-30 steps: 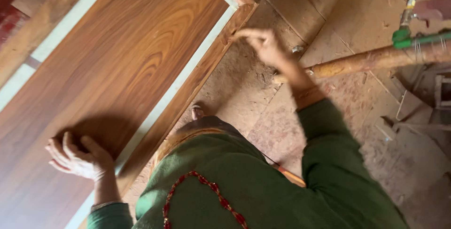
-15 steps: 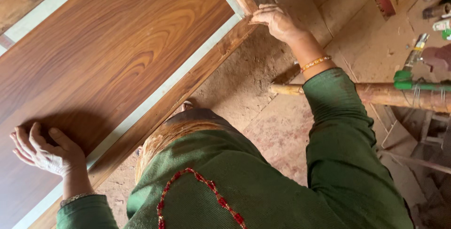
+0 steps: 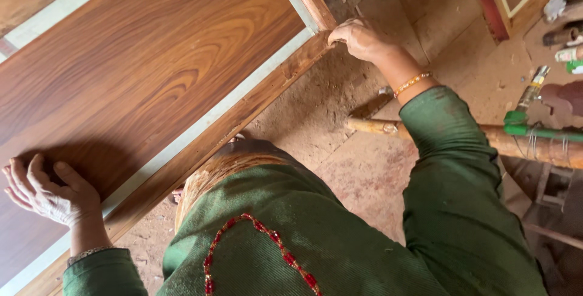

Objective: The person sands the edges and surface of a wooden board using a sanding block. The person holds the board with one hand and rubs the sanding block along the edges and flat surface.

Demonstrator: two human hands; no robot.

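Wood-grain door panel [image 3: 152, 59] lying flat, long axis running diagonally from lower left to upper right. Right hand [image 3: 359, 37] at upper right corner of frame, fingers curled and clamped on corner edge. Left hand [image 3: 51, 196] far down same panel, near lower left, palm resting on face, fingers spread apart, gripping nothing. Hands well apart along long axis, one at each end. Bamboo pole [image 3: 486, 137] on dusty floor [image 3: 340, 144], beyond right forearm, apart from panel.

Both arms are spread wide in green sleeves. The left hand [image 3: 51, 192] lies near and to the left, palm down, fingers loosely curled. The right hand [image 3: 359, 39] reaches far right, fingers hooked downward, a bangle at its wrist.
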